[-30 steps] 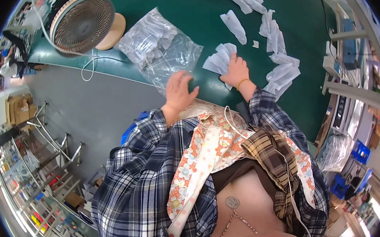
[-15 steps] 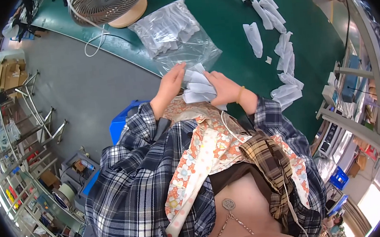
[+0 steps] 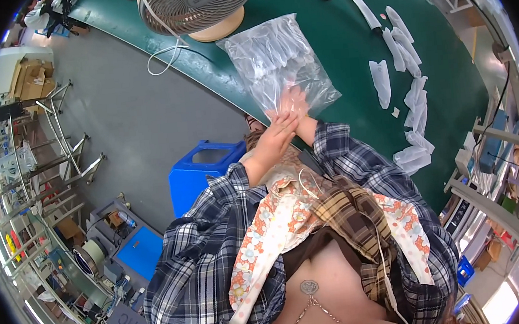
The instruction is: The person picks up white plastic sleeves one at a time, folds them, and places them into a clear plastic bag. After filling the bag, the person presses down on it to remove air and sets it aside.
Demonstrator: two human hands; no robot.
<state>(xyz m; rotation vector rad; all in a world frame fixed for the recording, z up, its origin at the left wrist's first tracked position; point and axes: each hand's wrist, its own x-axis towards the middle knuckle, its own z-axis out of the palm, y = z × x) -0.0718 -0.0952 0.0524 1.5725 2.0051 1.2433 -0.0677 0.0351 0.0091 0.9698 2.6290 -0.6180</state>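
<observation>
A clear plastic bag (image 3: 318,89) lies on the table near its left edge, with several white wrapped packets (image 3: 271,53) bunched in its far part. Through the film I see my right hand (image 3: 294,99) inside the bag, fingers stretched toward the packets and apart; glare blurs them somewhat. My left hand (image 3: 272,143) is at the bag's near mouth, its fingers pressed together on the film beside my right wrist. My left thumb is mostly hidden.
A fan (image 3: 217,27) stands beyond the bag on the green table (image 3: 335,44), its white cord (image 3: 167,59) looping over the edge. At right, a curving row of white packets (image 3: 415,105) lies on the table. A blue plastic stool (image 3: 189,174) is at my left.
The white packets between my hands are no longer there. My right hand has gone into the bag, and my left hand has moved to its mouth. The view has shifted left.
</observation>
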